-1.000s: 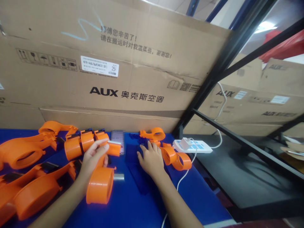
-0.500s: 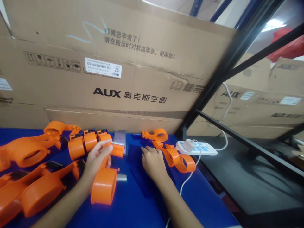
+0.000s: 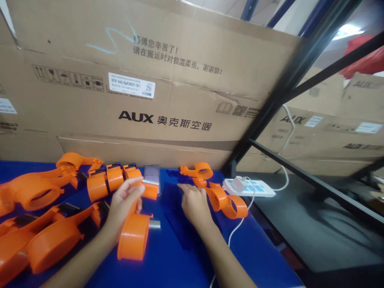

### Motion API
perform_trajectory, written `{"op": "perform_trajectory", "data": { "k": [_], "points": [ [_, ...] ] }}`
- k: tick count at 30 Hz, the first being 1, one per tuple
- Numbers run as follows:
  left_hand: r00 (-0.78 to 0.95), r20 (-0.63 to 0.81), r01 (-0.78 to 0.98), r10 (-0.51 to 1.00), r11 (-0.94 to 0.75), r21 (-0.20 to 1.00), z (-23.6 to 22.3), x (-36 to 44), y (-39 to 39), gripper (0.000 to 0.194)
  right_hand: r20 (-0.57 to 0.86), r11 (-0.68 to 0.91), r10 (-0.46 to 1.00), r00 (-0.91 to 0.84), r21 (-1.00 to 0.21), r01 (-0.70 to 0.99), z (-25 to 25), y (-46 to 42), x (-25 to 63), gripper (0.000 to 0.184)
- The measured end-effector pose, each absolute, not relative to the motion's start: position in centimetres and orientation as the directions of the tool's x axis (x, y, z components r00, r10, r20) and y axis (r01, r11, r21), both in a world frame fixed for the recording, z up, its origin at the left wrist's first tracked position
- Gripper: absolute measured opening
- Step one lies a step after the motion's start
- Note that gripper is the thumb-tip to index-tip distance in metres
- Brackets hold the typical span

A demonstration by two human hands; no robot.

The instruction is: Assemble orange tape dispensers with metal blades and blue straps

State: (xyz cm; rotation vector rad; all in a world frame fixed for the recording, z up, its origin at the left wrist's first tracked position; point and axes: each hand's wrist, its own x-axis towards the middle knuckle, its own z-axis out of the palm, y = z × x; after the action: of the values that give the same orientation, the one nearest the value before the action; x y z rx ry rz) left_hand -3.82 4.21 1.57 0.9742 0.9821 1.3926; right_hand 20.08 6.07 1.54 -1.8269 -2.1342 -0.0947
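Note:
My left hand (image 3: 127, 198) is closed around the handle of an orange tape dispenser (image 3: 133, 239). Its round hub hangs toward me, and a silver metal strip lies along the top of its orange head beside my fingertips. A small silver metal piece (image 3: 155, 224) shows just right of the hub; whether it touches is unclear. My right hand (image 3: 194, 204) is low over dark blue, see-through-looking plastic (image 3: 172, 196) on the blue table. Its index finger points forward while the others curl under, so anything they pinch is hidden.
More orange dispensers with black-edged heads crowd the left (image 3: 48, 244) and back left (image 3: 97, 186). Several orange dispenser parts (image 3: 218, 196) lie right of my right hand. A phone (image 3: 152, 176), a white power strip (image 3: 249, 187) with its cable, a large carton (image 3: 168, 100) and a black frame (image 3: 264, 108) border the table.
My right hand's fingers have drawn together from a wider spread, leaving the index finger extended. My left hand still holds the tape dispenser, shifted slightly right in the picture.

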Motion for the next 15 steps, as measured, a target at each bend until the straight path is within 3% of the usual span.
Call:
{"op": "perform_trajectory", "data": {
  "k": [4,11,15],
  "points": [
    [-0.023,0.031,-0.323,0.999,-0.037,0.946,1.66,-3.77,4.00,0.054,0.346,0.196,0.933,-0.103,-0.247,0.949,1.77,5.95,19.90,0.046],
    [-0.031,0.061,-0.309,0.998,-0.067,0.949,1.60,-4.00,4.26,0.054,0.252,0.108,0.965,-0.076,-0.114,0.988,1.70,5.97,20.15,0.037],
    [-0.060,0.071,-0.306,0.996,-0.086,0.948,1.56,-4.10,4.56,0.057,0.256,0.135,0.961,-0.102,-0.114,0.984,1.44,6.02,20.13,0.037]
  ]
}}
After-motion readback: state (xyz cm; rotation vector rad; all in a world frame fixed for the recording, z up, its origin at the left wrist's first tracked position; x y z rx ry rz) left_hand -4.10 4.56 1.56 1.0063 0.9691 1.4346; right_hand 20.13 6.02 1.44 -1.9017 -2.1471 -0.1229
